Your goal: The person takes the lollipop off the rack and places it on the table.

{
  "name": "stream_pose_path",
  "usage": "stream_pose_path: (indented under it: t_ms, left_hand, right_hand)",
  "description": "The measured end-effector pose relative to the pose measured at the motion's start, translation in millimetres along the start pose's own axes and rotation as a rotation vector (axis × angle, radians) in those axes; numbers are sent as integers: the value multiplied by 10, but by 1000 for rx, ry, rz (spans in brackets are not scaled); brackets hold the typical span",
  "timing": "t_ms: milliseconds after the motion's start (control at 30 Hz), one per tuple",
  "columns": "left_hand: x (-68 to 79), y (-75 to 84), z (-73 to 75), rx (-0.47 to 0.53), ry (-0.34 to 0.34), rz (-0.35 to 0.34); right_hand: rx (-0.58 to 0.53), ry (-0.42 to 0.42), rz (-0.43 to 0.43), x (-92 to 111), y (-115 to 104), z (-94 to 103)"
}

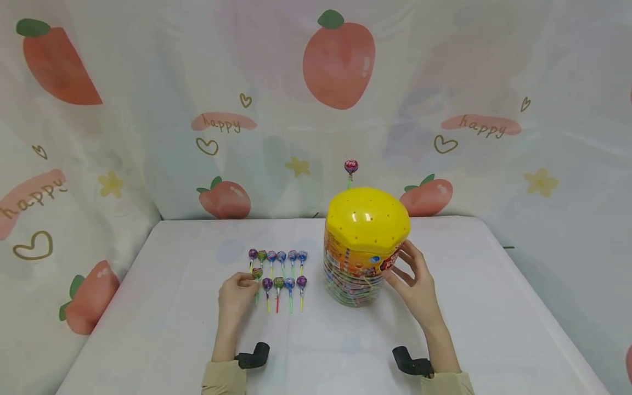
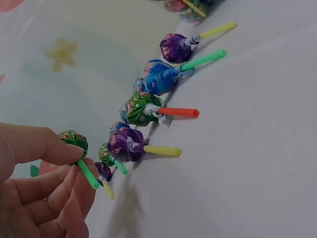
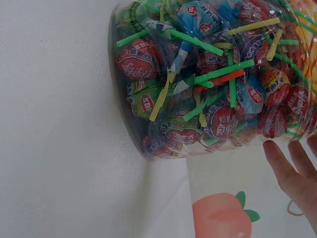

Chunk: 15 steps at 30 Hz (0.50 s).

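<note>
My left hand (image 1: 238,296) pinches a green-wrapped lollipop (image 2: 74,141) with a green stick between thumb and forefinger. In the head view it is at the left end of the front row. Beside it lie a purple lollipop (image 2: 126,144) with a yellow stick, a green lollipop (image 2: 141,109) with a red stick, a blue lollipop (image 2: 161,77) and another purple lollipop (image 2: 176,48). My right hand (image 1: 417,282) rests its spread fingertips against the right side of a clear jar (image 1: 353,285) full of lollipops. A yellow domed lid (image 1: 367,219) covers the jar.
Behind the front row lies a second row of lollipops, including a blue one (image 1: 292,255). A red-wrapped lollipop (image 1: 351,166) stands up at the lid's rear edge. All this is on a white-covered table (image 1: 173,307) before a fruit-patterned cloth (image 1: 276,66).
</note>
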<state>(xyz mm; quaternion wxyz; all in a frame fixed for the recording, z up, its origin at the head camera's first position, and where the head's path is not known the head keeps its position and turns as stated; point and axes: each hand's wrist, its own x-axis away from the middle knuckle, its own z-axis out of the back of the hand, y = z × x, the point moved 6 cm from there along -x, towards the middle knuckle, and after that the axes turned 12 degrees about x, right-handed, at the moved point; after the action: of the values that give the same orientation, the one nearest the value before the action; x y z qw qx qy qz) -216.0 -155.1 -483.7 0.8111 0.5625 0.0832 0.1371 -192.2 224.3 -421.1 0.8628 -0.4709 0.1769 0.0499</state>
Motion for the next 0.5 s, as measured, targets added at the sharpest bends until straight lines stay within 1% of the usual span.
stream_pose_path:
  t_ms: [233, 500]
  left_hand:
    - [-14, -112, 37, -83, 22, 28]
    - [3, -153, 26, -157, 8, 18]
  right_hand:
    - [-6, 1, 3, -1, -12, 6]
    - [-10, 1, 7, 2, -13, -2]
